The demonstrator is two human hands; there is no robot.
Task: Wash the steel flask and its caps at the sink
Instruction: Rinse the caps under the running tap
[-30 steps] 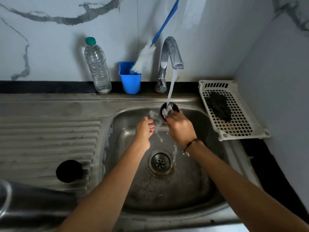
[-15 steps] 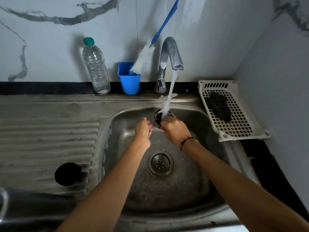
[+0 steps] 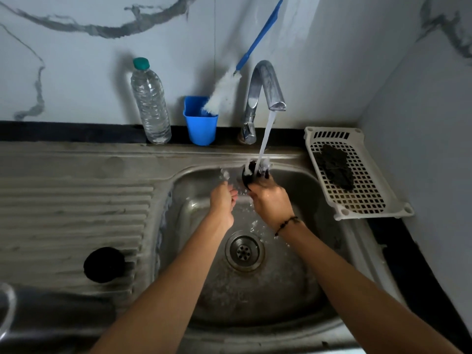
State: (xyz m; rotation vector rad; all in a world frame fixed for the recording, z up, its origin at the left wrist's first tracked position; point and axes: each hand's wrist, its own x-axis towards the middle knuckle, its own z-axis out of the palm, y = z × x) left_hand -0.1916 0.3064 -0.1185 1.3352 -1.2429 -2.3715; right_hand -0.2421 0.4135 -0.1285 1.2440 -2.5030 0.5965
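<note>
A person stands at a steel sink point(image 3: 319, 290), both bare forearms reaching into the basin. The right hand point(image 3: 272, 203), with a dark beaded bracelet point(image 3: 286, 224) at the wrist, has its fingers curled round a small black cap point(image 3: 249, 175), holding it directly under the tap point(image 3: 265, 90). A stream of water point(image 3: 267, 134) falls from the spout onto the cap and splashes outward. The left hand point(image 3: 222, 203) is just beside the cap, on the side away from the tap's stream; its fingers are loosely curled and hold nothing, wet from the spray.

A second black cap point(image 3: 103, 264) lies on the ribbed draining board, well apart from the tap toward the person's left. The steel flask point(image 3: 38, 312) lies at the near left edge of the view, only partly visible.

Behind the sink, left of the tap, stand a blue cup point(image 3: 200, 126) holding a white bottle brush point(image 3: 224, 92) with a blue handle, and a clear plastic water bottle point(image 3: 150, 103) with a green lid. To the right of the tap, on the bench, a white perforated tray point(image 3: 370, 200) holds a dark scrubbing pad point(image 3: 337, 166).
</note>
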